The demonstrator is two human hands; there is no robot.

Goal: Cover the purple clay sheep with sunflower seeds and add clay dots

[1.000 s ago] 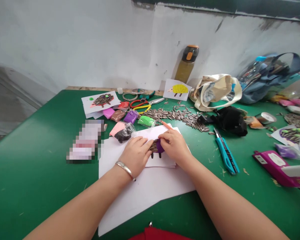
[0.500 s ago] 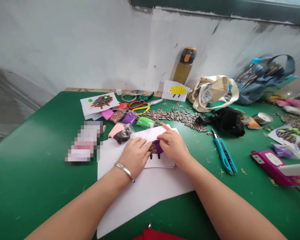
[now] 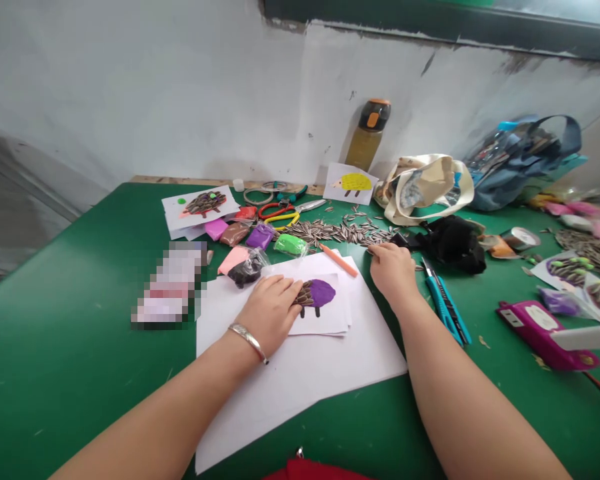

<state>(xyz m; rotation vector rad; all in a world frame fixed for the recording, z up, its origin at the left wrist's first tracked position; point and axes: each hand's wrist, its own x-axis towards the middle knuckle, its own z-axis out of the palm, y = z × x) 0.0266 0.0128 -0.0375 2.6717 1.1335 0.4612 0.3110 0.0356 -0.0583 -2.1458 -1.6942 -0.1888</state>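
A person's two bare hands are at work over a green table [image 3: 80, 373]. From where I stand, the left hand [image 3: 271, 310] lies palm down, fingers stretched out, its fingertips over the near edge of a patch of seeds [image 3: 305, 294] on a small card [image 3: 327, 325]. The card sits between the two arms, on a big white paper [image 3: 280, 413]; to the right of the seeds is a bare purple patch [image 3: 324, 293], with two dark legs below.

The right hand [image 3: 394, 270] is off the card, at the near right edge of a loose seed pile [image 3: 350, 231]. Its fingers are curled, tips drawn close together; I cannot tell whether a seed is between them. An orange pen [image 3: 339, 260] lies between this hand and the card, and a blue knife [image 3: 445, 300] lies just beside the right wrist.

Done well, I think, this calls for a steady but light left palm, since pressing hard could shift the seeds beneath it. For thin, smooth seeds a gentle fingertip pinch seems best, and the right forearm should keep clear of the knife.
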